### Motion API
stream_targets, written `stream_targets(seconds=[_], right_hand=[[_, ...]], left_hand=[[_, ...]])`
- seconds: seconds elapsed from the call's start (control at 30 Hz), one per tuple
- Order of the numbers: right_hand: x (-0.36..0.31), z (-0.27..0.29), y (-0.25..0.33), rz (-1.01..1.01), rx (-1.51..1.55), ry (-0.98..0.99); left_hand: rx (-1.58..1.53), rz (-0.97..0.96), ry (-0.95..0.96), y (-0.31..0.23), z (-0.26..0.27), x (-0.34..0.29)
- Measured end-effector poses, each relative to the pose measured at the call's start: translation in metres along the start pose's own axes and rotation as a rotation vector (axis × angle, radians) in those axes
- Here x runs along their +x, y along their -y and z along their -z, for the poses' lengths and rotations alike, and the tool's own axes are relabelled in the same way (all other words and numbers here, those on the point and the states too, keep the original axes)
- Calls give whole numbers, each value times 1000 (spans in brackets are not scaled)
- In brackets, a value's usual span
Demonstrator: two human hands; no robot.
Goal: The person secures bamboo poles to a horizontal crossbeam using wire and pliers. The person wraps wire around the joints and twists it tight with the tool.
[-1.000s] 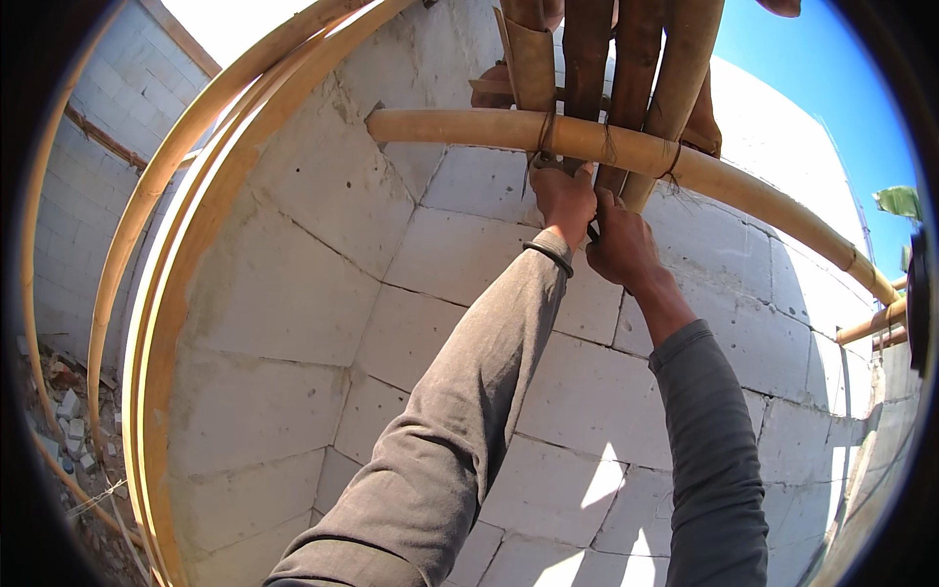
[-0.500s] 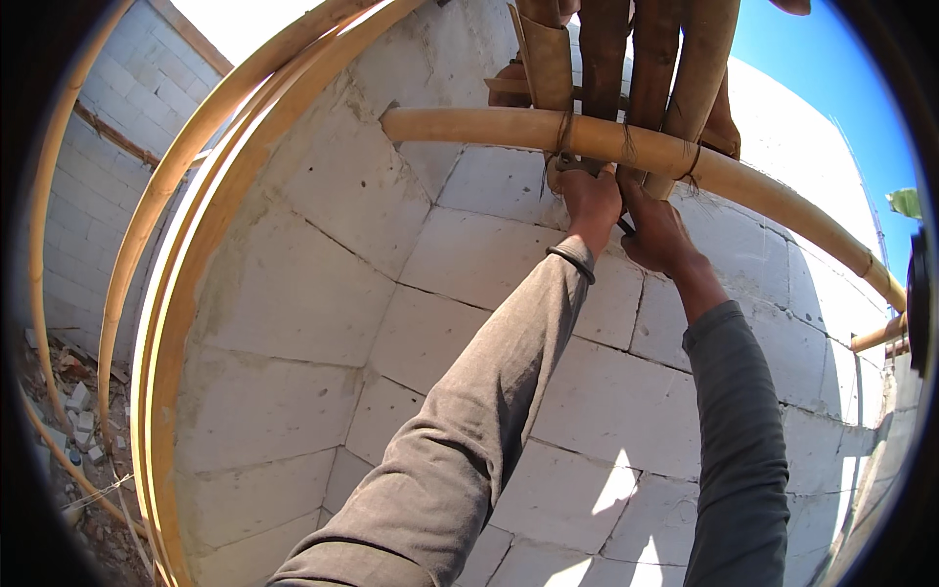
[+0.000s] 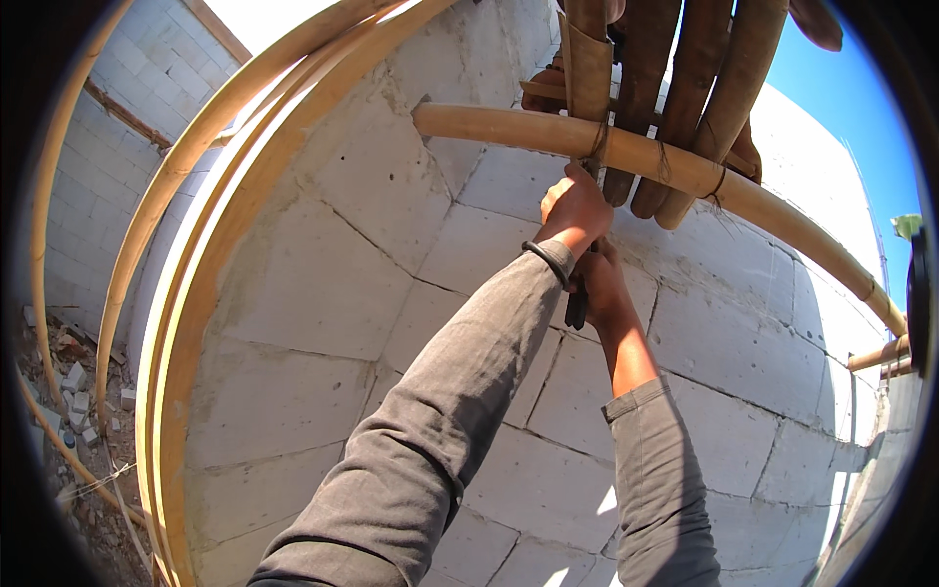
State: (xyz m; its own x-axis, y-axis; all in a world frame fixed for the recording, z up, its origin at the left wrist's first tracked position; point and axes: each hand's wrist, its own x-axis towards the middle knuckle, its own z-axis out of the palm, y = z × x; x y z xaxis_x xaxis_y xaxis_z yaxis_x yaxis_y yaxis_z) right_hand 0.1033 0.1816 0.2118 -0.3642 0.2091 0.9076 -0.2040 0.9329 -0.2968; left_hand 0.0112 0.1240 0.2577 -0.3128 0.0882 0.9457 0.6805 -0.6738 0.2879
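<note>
A thick bamboo pole (image 3: pixel 499 127) runs across the top, one end at the block wall. Several upright bamboo lengths (image 3: pixel 641 108) cross behind it, with dark wire ties (image 3: pixel 599 145) at the crossing. Just under the leftmost tie, my left hand (image 3: pixel 575 205) is closed; what its fingers hold is hidden. Right below it my right hand (image 3: pixel 606 284) is wrapped round pliers, whose dark handles (image 3: pixel 577 305) poke out beneath the fist. The jaws are hidden behind my hands.
Curved wooden strips (image 3: pixel 181 284) stand along the left, with rubble (image 3: pixel 73 391) on the ground beyond. A pale block wall (image 3: pixel 714 323) is close ahead. Another person's hand (image 3: pixel 545 90) shows behind the uprights. A second bamboo end (image 3: pixel 880 352) juts in at right.
My right hand has moved down and left with the pliers, from beside the left hand to below it. My left hand has dropped slightly below the crossing. The view has shifted a little.
</note>
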Motion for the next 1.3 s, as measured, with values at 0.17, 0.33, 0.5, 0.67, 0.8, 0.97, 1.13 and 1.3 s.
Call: stream_targets(seconds=[0.17, 0.33, 0.5, 0.67, 0.8, 0.97, 1.13, 1.3], right_hand=[[-3, 8, 9, 26, -140, 49], [-5, 1, 29, 4, -1059, -142], [-13, 24, 53, -254, -563, 7], [-48, -11, 51, -316, -695, -140], [-110, -37, 31, -368, -355, -214], [-260, -38, 2, -375, 70, 3], [-466, -63, 4, -479, 378, -137], [-649, -93, -14, -1057, 929, -436]], left_hand=[[-22, 10, 77, -2, 5, -4], [-116, -39, 4, 7, 6, -16], [-318, -142, -213, 21, 11, -8], [-377, -84, -166, 48, 17, 10], [-398, -10, -53, 55, 13, 18], [-516, 161, 89, 24, 7, -14], [-564, 243, 46, 13, -19, -15], [-324, 196, -154, 38, 0, 16]])
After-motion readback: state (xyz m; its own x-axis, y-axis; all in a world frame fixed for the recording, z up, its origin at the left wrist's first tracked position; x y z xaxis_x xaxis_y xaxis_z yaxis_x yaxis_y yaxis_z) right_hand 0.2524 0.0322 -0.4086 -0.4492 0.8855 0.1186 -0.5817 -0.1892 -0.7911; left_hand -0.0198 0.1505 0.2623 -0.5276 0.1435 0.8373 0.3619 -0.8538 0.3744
